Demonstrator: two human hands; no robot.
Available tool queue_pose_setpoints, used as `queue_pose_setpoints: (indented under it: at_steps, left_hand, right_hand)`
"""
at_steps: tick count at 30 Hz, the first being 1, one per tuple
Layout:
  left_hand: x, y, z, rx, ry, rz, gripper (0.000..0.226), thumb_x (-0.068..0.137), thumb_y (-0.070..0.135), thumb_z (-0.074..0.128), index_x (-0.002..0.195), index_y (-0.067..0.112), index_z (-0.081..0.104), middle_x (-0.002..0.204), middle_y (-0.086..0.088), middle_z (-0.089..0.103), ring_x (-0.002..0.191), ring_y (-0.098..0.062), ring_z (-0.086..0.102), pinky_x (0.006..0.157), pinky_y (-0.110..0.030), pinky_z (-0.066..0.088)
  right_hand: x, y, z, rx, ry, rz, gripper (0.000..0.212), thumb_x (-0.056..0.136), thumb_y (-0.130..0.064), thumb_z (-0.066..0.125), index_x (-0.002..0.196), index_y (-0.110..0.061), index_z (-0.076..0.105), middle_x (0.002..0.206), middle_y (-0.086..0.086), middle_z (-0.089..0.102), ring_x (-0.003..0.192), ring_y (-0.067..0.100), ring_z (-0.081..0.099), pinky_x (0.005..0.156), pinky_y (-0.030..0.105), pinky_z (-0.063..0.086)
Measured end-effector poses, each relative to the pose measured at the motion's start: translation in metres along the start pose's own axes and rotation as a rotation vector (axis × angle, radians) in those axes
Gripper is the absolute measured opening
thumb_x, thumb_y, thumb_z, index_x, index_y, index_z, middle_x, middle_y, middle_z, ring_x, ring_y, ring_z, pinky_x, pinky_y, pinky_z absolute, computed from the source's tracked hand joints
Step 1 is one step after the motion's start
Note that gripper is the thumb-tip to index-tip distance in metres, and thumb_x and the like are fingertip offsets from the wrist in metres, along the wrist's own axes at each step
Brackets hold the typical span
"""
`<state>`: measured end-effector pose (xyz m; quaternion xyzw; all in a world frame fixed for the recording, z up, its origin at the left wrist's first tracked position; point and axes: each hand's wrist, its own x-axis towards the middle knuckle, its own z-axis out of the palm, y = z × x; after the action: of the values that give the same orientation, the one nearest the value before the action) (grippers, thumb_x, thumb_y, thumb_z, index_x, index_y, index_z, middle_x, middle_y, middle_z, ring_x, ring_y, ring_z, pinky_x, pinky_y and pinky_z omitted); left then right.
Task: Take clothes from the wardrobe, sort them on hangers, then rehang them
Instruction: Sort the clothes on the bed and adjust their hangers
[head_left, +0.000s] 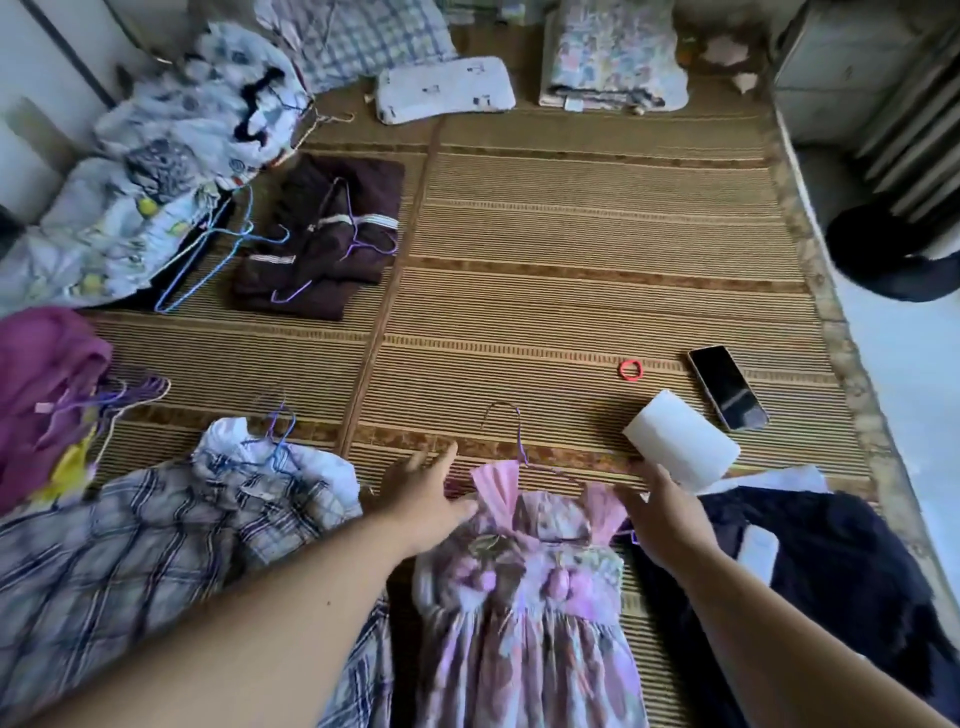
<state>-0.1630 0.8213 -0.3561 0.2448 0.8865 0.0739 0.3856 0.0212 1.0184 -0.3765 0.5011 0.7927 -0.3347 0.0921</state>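
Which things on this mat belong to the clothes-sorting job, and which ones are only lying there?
Belongs to the job: pink dress on its purple hanger, with left hand and right hand by its shoulders; plaid garment; dark brown clothes with hangers; purple garment.

Only lying about: phone; red hair tie; white roll; pillow; folded quilt.

a phone (728, 387) lies near a red hair tie (630, 370).
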Motion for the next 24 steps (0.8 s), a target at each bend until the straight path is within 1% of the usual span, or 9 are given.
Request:
queue_pose_setpoints:
  at_steps: [1, 3, 7, 10, 13, 14, 17, 20, 24]
  left_hand:
    - [-0.006, 0.001, -0.003, -0.011, -0.011, -0.002, 0.079, 0.085, 0.055, 0.054, 0.148, 0.041, 0.009, 0.159, 0.002, 0.002, 0.145, -0.027, 0.006, 0.115, -0.048, 0.018]
    - [-0.019, 0.000, -0.005, 0.005, 0.012, 0.017, 0.079, 0.085, 0.054, 0.054, 0.149, 0.038, 0.010, 0.159, 0.002, -0.001, 0.146, -0.027, 0.005, 0.115, -0.049, 0.018]
    - [-0.061, -0.009, -0.018, -0.011, 0.044, 0.032, 0.073, 0.085, 0.053, 0.052, 0.147, 0.041, 0.015, 0.159, 0.003, 0.008, 0.145, -0.023, 0.015, 0.112, -0.053, 0.024]
    - [-0.107, -0.023, -0.040, -0.036, 0.125, 0.054, 0.066, 0.087, 0.048, 0.052, 0.146, 0.038, 0.022, 0.156, 0.004, 0.019, 0.142, -0.020, 0.023, 0.112, -0.045, 0.029]
    - [-0.149, -0.049, -0.065, -0.058, 0.181, 0.066, 0.066, 0.086, 0.050, 0.052, 0.144, 0.039, 0.025, 0.155, 0.003, 0.021, 0.141, -0.019, 0.025, 0.111, -0.044, 0.031]
    - [-0.163, -0.062, -0.074, -0.057, 0.210, 0.075, 0.066, 0.085, 0.051, 0.053, 0.144, 0.040, 0.026, 0.155, 0.003, 0.022, 0.140, -0.019, 0.026, 0.110, -0.044, 0.031]
    - [-0.209, -0.107, -0.102, -0.053, 0.328, 0.083, 0.063, 0.084, 0.050, 0.055, 0.142, 0.039, 0.031, 0.152, 0.008, 0.028, 0.137, -0.016, 0.031, 0.109, -0.037, 0.033]
    - [-0.265, -0.178, -0.130, -0.079, 0.442, 0.045, 0.061, 0.083, 0.049, 0.054, 0.140, 0.038, 0.035, 0.151, 0.008, 0.030, 0.136, -0.016, 0.033, 0.109, -0.037, 0.033]
    - [-0.335, -0.289, -0.158, -0.097, 0.525, 0.021, 0.064, 0.080, 0.052, 0.050, 0.139, 0.032, 0.040, 0.147, 0.003, 0.038, 0.132, -0.017, 0.038, 0.107, -0.032, 0.035]
  right_hand:
    - [-0.002, -0.003, 0.000, -0.003, -0.018, -0.001, 0.046, 0.090, -0.036, 0.057, 0.132, -0.020, 0.048, 0.127, 0.014, 0.056, 0.115, 0.031, 0.052, 0.091, 0.032, 0.042]
    - [-0.013, -0.012, 0.000, -0.030, -0.087, -0.024, 0.052, 0.089, -0.037, 0.059, 0.136, -0.019, 0.044, 0.133, 0.013, 0.052, 0.121, 0.029, 0.049, 0.094, 0.032, 0.040]
    - [-0.047, -0.042, -0.005, -0.104, -0.180, -0.120, 0.053, 0.089, -0.039, 0.058, 0.137, -0.024, 0.043, 0.137, 0.009, 0.048, 0.119, 0.026, 0.051, 0.095, 0.031, 0.042]
    - [-0.083, -0.082, -0.007, -0.163, -0.201, -0.254, 0.054, 0.090, -0.038, 0.056, 0.140, -0.028, 0.039, 0.140, 0.005, 0.046, 0.121, 0.023, 0.050, 0.092, 0.028, 0.041]
    - [-0.121, -0.131, -0.004, -0.181, -0.215, -0.423, 0.053, 0.088, -0.040, 0.056, 0.138, -0.030, 0.042, 0.145, 0.001, 0.040, 0.130, 0.019, 0.042, 0.102, 0.030, 0.038]
    - [-0.136, -0.151, -0.002, -0.201, -0.223, -0.466, 0.052, 0.088, -0.039, 0.056, 0.137, -0.029, 0.043, 0.143, 0.001, 0.042, 0.129, 0.019, 0.042, 0.102, 0.029, 0.036]
    - [-0.182, -0.209, 0.010, -0.252, -0.228, -0.610, 0.050, 0.089, -0.038, 0.057, 0.137, -0.034, 0.043, 0.138, -0.002, 0.044, 0.121, 0.013, 0.048, 0.095, 0.021, 0.036]
    - [-0.234, -0.275, 0.035, -0.312, -0.220, -0.765, 0.050, 0.090, -0.039, 0.056, 0.137, -0.032, 0.043, 0.139, -0.003, 0.043, 0.122, 0.013, 0.049, 0.098, 0.023, 0.038]
    - [-0.308, -0.356, 0.087, -0.316, -0.175, -0.908, 0.044, 0.089, -0.038, 0.058, 0.131, -0.029, 0.050, 0.134, -0.005, 0.048, 0.116, 0.014, 0.053, 0.100, 0.026, 0.040]
